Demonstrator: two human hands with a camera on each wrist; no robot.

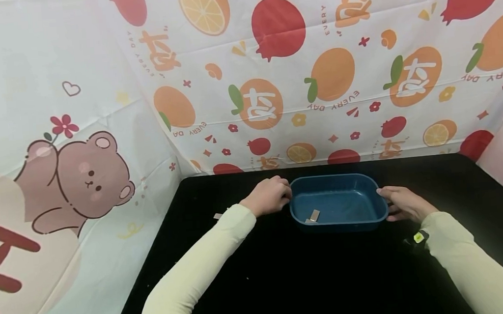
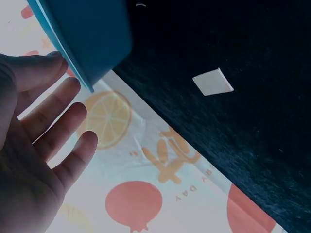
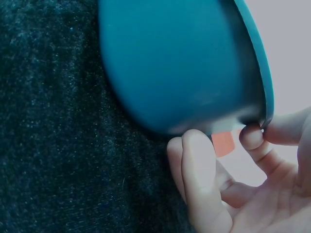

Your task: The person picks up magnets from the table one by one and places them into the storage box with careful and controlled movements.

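Observation:
A blue rectangular plastic basin point(image 1: 341, 225) with rounded corners stands at the far middle of the black table. My left hand point(image 1: 269, 196) is at the basin's left end; in the left wrist view its thumb and index fingertip meet at the rim, the other fingers spread apart. At the right end, my right hand point(image 1: 405, 203) pinches the rim between thumb and index finger, its other fingers against the outer wall point(image 3: 170, 73). Inside the basin, near its front left corner, lies a small tan rectangular piece point(image 1: 314, 215) with a paler one beside it.
A small pale flat piece point(image 2: 213, 82) lies on the black table point(image 1: 310, 280) left of the basin, partly behind the left sleeve in the head view. Fruit-printed cloth point(image 1: 250, 142) hangs behind the table, and a bear-printed cloth point(image 1: 89, 184) on the left.

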